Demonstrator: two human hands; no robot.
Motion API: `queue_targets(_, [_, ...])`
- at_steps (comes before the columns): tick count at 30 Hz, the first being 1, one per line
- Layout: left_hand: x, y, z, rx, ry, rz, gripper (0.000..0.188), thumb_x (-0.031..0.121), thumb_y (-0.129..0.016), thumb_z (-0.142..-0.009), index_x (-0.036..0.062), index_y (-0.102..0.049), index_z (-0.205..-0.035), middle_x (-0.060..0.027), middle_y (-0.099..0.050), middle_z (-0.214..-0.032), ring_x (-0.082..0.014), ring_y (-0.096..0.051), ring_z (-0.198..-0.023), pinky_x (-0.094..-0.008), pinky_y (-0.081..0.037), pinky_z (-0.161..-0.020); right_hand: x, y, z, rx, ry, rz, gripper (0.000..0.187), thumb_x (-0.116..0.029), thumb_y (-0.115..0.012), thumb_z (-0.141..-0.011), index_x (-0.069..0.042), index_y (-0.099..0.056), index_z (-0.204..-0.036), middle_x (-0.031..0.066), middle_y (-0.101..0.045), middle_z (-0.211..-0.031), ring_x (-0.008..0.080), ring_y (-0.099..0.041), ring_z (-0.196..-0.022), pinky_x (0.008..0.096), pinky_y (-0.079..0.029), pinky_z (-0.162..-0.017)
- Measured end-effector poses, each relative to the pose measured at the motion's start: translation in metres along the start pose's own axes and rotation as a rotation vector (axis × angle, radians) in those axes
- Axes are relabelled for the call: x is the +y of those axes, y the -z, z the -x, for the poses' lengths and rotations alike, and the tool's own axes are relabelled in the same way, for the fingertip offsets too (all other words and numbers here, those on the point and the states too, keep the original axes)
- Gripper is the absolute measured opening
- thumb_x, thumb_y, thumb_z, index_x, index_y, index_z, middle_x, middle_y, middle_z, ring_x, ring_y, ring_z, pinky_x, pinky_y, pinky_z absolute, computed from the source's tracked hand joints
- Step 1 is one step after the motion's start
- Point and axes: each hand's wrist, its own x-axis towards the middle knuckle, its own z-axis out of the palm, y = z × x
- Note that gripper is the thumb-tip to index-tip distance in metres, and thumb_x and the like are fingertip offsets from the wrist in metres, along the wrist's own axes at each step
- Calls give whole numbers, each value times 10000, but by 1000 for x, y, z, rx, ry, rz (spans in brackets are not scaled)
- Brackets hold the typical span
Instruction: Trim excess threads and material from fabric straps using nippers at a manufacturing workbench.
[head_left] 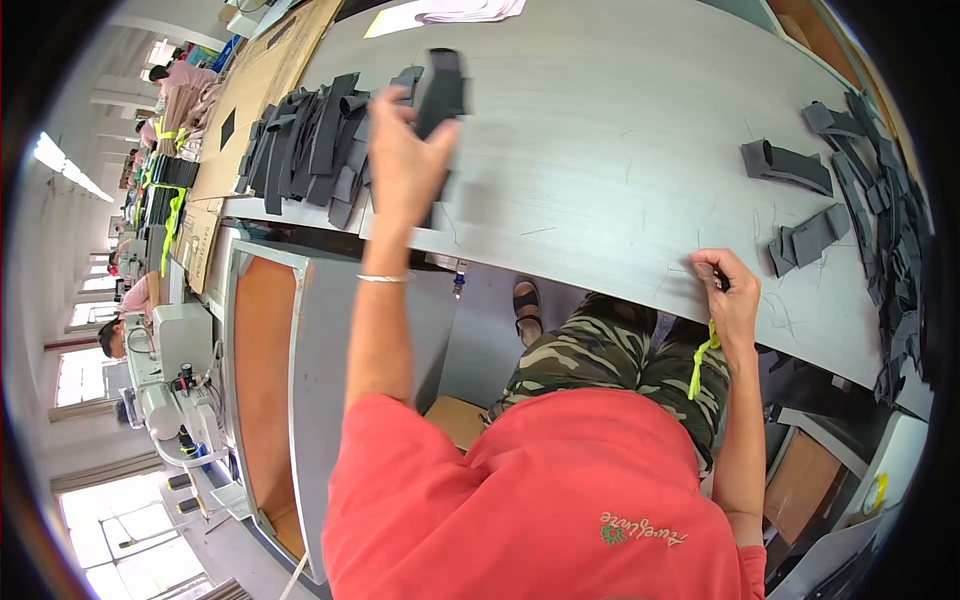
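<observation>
Off to the far left, other people (185, 75) sit along a row of benches under bright windows, and a sewing machine (170, 400) stands just beside this person's seat. On the grey table (620, 150) a thick pile (305, 145) of dark strips lies at the left end, and it looks like the larger share of the work has landed there. The left hand (405, 165) is raised above that end, fingers closed around one dark strip (440, 95) held upright just right of the pile. The middle of the table is bare, scuffed laminate with papers (450, 12) at the far edge. At the near edge the right hand (730, 295) pinches something small and dark I can't make out, a yellow-green cord (703, 358) dangling below it. Farther right a few folded pieces (795, 200) lie apart, and a heap (890, 230) runs along the right edge, so there seems to be plenty left to go.
</observation>
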Motion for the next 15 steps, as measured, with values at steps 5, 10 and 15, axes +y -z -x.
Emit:
queue_targets(5, [-111, 70, -80, 269, -182, -558, 518, 208, -711, -797, 78, -510, -1257, -163, -545, -1218, -385, -506, -1128, -467, -425, -919, 5, -3, 1, 23, 71, -53, 202, 95, -582, -771, -17, -655, -923, 56, -625, -761, 126, -563, -666, 231, -424, -612])
queue_targets(10, [-188, 56, -89, -221, 320, -892, 815, 649, -516, -833, 158, -321, -1453, -56, -249, -1531, -466, -233, -1359, -795, -145, -955, 7, 0, 0, 103, 194, -24, 208, 63, -608, -789, -31, -668, -965, 67, -585, -744, 138, -549, -671, 244, -425, -612])
queue_targets(15, [-127, 13, -79, -3, -189, -833, 580, 392, -670, -818, 158, -494, -1318, -96, -266, -1509, -452, -272, -1323, -757, -275, -880, 17, 15, 2, 342, 197, 45, 456, 178, -516, -653, -75, -678, -996, 56, -635, -950, 184, -603, -707, 281, -487, -635])
